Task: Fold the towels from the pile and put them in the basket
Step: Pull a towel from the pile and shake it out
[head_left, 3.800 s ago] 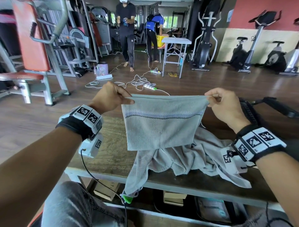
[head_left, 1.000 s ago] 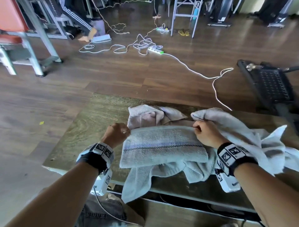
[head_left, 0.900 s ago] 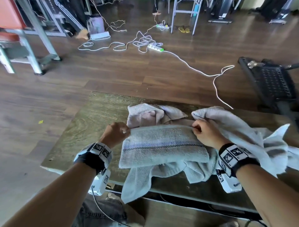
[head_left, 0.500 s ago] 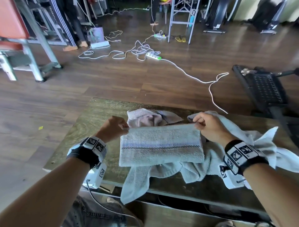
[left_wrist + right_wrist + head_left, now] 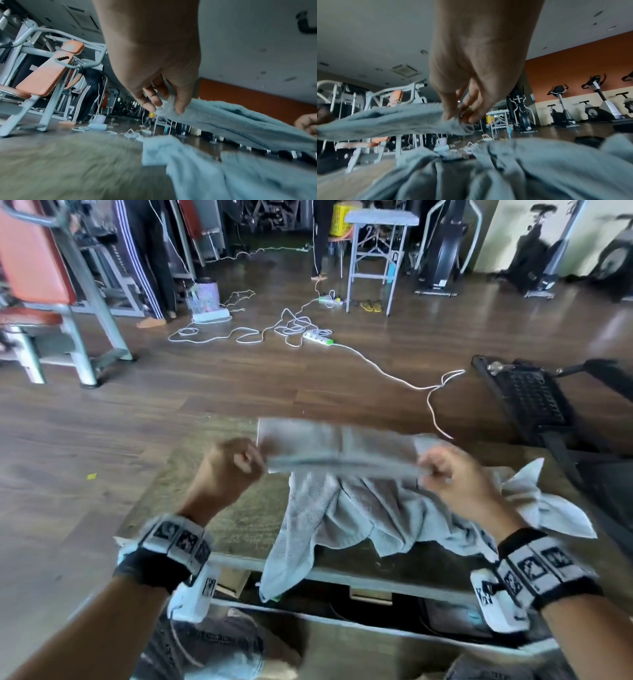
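A folded grey towel (image 5: 337, 448) with a dark stitched stripe hangs stretched and nearly flat in the air above the table. My left hand (image 5: 239, 463) pinches its left end (image 5: 167, 106) and my right hand (image 5: 442, 470) pinches its right end (image 5: 460, 121). Below it a loose pile of grey towels (image 5: 370, 508) lies on the wooden table (image 5: 233, 518), with one towel end drooping over the front edge. A dark basket (image 5: 534, 395) stands on the floor past the table's right end.
White cables and a power strip (image 5: 317, 337) lie on the wooden floor beyond the table. A gym bench with orange pads (image 5: 37, 289) stands at the left, a metal table (image 5: 376, 251) and exercise bikes (image 5: 534, 258) at the back. Boxes sit under the table.
Both hands have lifted the folded towel off the pile and swung it up and away, so it now lies nearly flat in the air. The camera view has tilted upward.
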